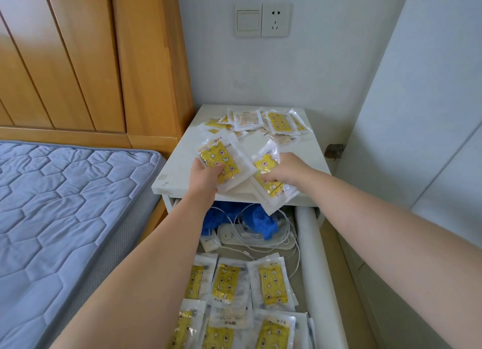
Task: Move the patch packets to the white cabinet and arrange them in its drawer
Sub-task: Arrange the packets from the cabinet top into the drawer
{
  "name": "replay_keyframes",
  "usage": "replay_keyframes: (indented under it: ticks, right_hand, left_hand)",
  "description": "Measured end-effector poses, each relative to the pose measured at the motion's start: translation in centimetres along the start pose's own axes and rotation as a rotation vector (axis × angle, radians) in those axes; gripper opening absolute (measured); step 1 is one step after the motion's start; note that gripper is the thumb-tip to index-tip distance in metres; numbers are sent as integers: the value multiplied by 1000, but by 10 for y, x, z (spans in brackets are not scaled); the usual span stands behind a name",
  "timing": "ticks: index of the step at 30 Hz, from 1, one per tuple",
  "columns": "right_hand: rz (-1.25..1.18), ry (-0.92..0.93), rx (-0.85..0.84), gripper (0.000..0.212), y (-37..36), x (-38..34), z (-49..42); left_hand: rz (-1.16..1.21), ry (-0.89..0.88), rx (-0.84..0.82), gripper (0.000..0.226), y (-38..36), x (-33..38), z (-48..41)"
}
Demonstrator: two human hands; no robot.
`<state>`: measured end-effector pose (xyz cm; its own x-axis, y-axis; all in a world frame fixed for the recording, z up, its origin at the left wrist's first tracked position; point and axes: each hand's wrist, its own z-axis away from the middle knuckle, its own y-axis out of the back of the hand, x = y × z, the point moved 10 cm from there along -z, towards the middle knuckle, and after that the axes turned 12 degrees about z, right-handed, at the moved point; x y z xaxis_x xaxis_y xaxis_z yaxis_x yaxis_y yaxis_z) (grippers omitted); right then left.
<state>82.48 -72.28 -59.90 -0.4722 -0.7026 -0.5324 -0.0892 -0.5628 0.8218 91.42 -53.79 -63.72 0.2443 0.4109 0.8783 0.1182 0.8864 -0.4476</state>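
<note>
Patch packets (221, 161) printed in yellow with stars, moons and flowers are being gripped in both hands above the front edge of the white cabinet (172, 176). The left hand (206, 175) is being closed round 1 small stack, the right hand (283, 171) round a looser fan of packets (268, 189) hanging over the open drawer (311, 247). More are being left in a loose pile (260, 122) at the back of the cabinet top, while 2 rows (227, 283) are being kept flat at the drawer's near end.

Slippage is being judged the chief risk. The glossy sleeves of the fan could be shed onto the white cables (260, 235) and the crumpled blue material (263, 225) at the drawer's far end. The laid rows could also be knocked askew while new packets are being set down.

Writing on the packets is being rendered too small to read. A few letters on a small white box (210, 241) beside the cables cannot be made out with certainty.
</note>
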Motion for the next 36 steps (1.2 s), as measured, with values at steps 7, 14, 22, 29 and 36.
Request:
replay_keyframes:
  ticks: [7, 14, 22, 29, 36]
  right_hand:
    - [-630, -179, 23, 52, -46, 56, 62]
    - [-993, -486, -75, 5, -133, 101, 125]
    - [-939, -721, -209, 26, -209, 118, 119]
    - [-438, -648, -276, 57, -241, 101, 99]
    - [30, -368, -292, 33, -248, 92, 92]
  left_hand:
    - [-102, 34, -79, 28, 12, -23, 69]
    - [-236, 214, -37, 35, 81, -80, 111]
    - [-493, 139, 197, 41, 136, -68, 87]
    - [-675, 106, 170, 37, 129, -75, 82]
    - [-758, 122, 130, 45, 126, -80, 79]
